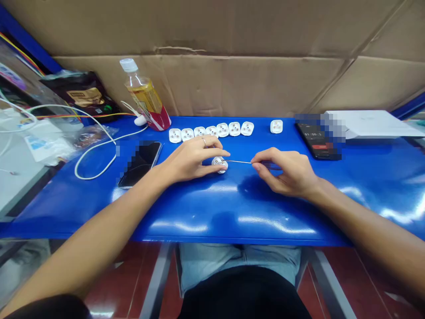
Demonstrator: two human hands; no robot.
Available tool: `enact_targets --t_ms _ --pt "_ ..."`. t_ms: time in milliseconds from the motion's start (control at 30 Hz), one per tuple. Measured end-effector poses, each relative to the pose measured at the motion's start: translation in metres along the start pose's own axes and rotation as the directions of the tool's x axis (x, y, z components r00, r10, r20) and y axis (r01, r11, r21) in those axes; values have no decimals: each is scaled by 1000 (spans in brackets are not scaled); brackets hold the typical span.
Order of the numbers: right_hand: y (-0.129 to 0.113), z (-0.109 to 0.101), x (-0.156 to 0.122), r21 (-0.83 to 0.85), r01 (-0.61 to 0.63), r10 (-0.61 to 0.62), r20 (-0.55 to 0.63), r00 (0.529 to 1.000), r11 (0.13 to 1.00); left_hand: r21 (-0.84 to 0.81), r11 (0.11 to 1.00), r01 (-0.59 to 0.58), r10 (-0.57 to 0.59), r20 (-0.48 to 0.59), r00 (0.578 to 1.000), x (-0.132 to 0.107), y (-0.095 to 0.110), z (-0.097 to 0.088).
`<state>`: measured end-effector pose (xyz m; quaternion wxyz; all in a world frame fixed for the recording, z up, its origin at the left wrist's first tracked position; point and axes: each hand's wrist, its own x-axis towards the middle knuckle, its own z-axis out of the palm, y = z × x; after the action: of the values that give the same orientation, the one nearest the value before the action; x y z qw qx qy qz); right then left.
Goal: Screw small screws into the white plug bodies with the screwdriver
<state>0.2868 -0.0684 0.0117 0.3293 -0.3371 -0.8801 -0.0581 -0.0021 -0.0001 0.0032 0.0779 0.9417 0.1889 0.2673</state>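
Observation:
My left hand [194,159] pinches a small white plug housing [218,162] against the blue tabletop, thumb on its near side and fingers on the far side. In my right hand [285,170] is a thin metal rod-like tool [239,161], perhaps a screwdriver or tweezers; its handle is hidden by the fingers. The tool's tip reaches the inside of the housing. Behind my hands stands a row of several similar white plug housings [234,129] with metal parts inside. Another white housing [276,126] sits apart at the right.
A drink bottle [146,99] stands at the back left, near a white cable [96,119] and a dark phone [141,164]. At the right lie a phone with a timer [317,139] and a white box [372,124]. A cardboard wall [232,84] closes off the back.

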Motion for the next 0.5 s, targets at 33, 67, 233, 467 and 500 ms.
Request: enact_targets --t_ms 33,67,233,467,500 --pt "0 0 0 6 -6 6 21 1000 1000 0 1000 22 -22 31 999 0 1 -3" --pt "0 1 -1 12 -14 13 43 999 1000 6 999 41 -41 62 997 0 2 -6" --pt "0 0 -1 25 -7 4 101 995 1000 -8 990 141 -137 190 972 -3 -4 -10" --pt "-1 0 0 54 39 -45 118 992 998 -47 980 195 -179 236 955 -3 -8 -5" --pt "-1 0 0 59 44 -51 118 992 997 -48 979 198 -181 241 953 -3 -8 -6"
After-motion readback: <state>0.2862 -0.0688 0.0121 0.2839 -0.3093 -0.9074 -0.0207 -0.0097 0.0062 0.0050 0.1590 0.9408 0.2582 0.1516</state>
